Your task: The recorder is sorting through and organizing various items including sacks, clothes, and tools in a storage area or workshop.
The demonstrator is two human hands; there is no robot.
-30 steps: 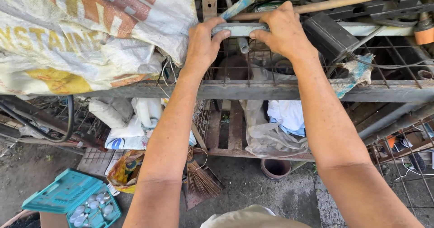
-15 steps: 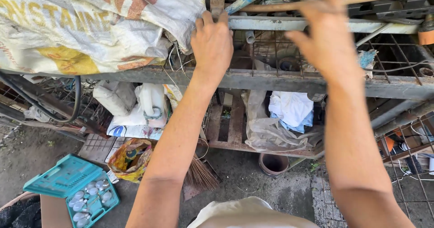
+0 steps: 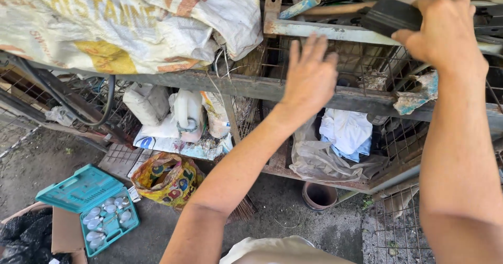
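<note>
My left hand (image 3: 310,76) is open with fingers spread, hovering in front of the rusty wire rack (image 3: 236,86), just below a grey metal bar (image 3: 325,32) and touching nothing I can make out. My right hand (image 3: 445,28) is at the top right, its fingers closed on a black box (image 3: 390,15) that rests on the rack's top. A blue pipe (image 3: 298,6) and a wooden stick lie behind the bar. Wire mesh shows under both hands.
A big white woven sack (image 3: 131,23) drapes over the rack's left. Inside the rack are a white cloth (image 3: 346,130), a clear plastic bag (image 3: 319,162) and white jugs (image 3: 183,112). On the ground lie an open teal case (image 3: 86,201), a yellow bag (image 3: 167,177) and a clay pot (image 3: 318,196).
Both hands let go of the grey bar. My left hand dropped lower and opened. My right hand swung right and closed on the black box.
</note>
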